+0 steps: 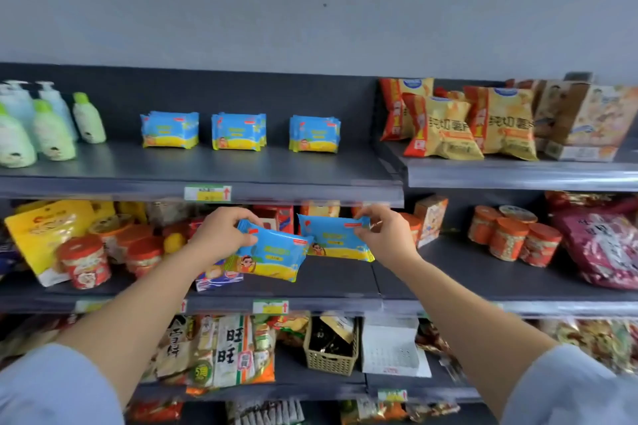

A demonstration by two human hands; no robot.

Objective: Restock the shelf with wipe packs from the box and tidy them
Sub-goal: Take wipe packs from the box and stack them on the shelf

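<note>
Currently I am holding one wipe pack in each hand, both in front of the middle shelf and below the front lip of the top shelf (293, 191). The left hand (221, 235) is gripping the left pack (272, 257) by its upper end, fingers curled round it. The right hand (383, 235) is pinching the right pack (331, 240) at its upper right corner only. The box is not in view.

Hazards I am watching:
- The right pack is hanging from a corner pinch. The film looks slick, so it may swing or slip.
- The inner ends of the two packs are overlapping, so moving one may drag the other.
- Both packs are sitting under the lip. A straight lift risks catching it or the price tag (207, 192).
- The left group (170, 129), middle group (239, 131) and right group (315, 133) are standing on edge. A firm push may topple them.

Open room: bare shelf is showing in front of all three groups and in the gaps between them, widest between middle and right. The bottles (51, 128) are bounding the left side and the chip bags (448, 128) the right.
</note>
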